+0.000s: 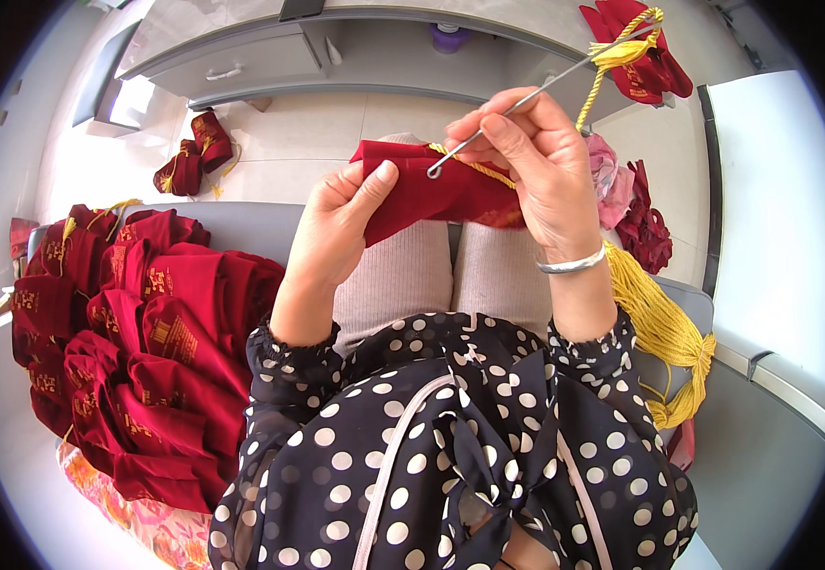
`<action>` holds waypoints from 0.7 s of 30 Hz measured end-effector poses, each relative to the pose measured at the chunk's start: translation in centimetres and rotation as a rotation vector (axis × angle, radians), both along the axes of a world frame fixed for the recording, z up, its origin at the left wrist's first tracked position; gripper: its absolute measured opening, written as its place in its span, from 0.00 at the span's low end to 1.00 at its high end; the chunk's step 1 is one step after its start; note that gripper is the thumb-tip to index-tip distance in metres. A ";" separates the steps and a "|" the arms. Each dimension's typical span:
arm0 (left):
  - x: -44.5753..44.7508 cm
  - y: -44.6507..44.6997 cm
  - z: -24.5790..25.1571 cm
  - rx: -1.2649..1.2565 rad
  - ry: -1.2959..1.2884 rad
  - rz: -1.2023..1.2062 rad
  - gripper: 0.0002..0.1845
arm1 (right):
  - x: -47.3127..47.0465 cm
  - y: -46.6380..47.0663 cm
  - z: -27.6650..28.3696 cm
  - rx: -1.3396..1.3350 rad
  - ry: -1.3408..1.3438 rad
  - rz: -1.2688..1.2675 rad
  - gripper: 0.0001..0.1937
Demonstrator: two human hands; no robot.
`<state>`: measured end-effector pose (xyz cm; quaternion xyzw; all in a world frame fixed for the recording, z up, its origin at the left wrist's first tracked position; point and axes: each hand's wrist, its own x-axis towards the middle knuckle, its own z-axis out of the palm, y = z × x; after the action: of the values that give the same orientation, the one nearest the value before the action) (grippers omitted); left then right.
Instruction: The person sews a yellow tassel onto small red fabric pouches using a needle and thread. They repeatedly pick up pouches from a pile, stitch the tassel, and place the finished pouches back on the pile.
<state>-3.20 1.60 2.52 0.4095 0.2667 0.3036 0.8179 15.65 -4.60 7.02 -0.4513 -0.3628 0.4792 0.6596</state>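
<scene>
My left hand (338, 224) pinches the left end of a dark red fabric pouch (416, 196) above my lap, thumb on top. A thin metal threading needle (561, 78) with a small closed loop at its lower end is gripped between the fingers of my right hand (548, 171). That loop lies over the pouch's upper part. From the needle's far end hangs a twisted yellow cord (591, 92) with a tassel. A stretch of yellow cord also runs along the pouch's upper edge, partly hidden behind my right hand.
Many red pouches with gold print (170, 342) are heaped on the grey seat at my left. A yellow cord bundle (658, 342) lies at my right. More pouches (195, 153) sit on the floor and others (637, 64) at the upper right. A grey cabinet (241, 64) stands ahead.
</scene>
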 end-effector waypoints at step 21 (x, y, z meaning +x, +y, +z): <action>-0.3 -0.7 -0.3 -0.126 -0.060 -0.059 0.13 | 1.2 0.9 -0.3 -0.009 -0.130 0.144 0.03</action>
<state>-3.47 0.92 2.24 0.3558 0.2485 0.2741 0.8582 16.84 -3.68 6.75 -0.4571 -0.4343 0.4966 0.5966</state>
